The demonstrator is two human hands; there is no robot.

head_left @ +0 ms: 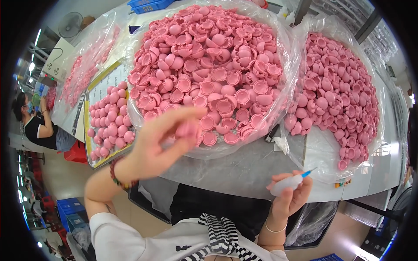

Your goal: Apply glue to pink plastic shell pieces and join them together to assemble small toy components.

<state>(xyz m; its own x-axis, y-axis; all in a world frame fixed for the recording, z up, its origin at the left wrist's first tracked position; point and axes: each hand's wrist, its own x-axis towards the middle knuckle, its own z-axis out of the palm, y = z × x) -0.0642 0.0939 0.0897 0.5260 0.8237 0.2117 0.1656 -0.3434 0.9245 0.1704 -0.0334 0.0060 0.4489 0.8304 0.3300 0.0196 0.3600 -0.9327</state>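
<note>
My left hand (152, 145) is raised over the near edge of the big heap, smeared by motion. Its thumb and fingers are closed around a pink plastic piece (188, 129), whose exact shape is blurred. My right hand (292, 195) grips a small white squeeze bottle (285, 185) with a blue needle tip (308, 173) that points up and to the right. In front of me, a clear plastic sheet holds a large heap of pink half-shells (204, 65). A second heap of pink half-shells (344, 87) lies on plastic to the right.
Rows of closed pink balls (114, 119) sit on a yellow-rimmed tray (89, 148) at the left. Beyond it are more pink parts (85, 69) on plastic and a seated co-worker (37, 124). A blue crate (150, 6) stands at the back. The grey table (226, 169) ends near my body.
</note>
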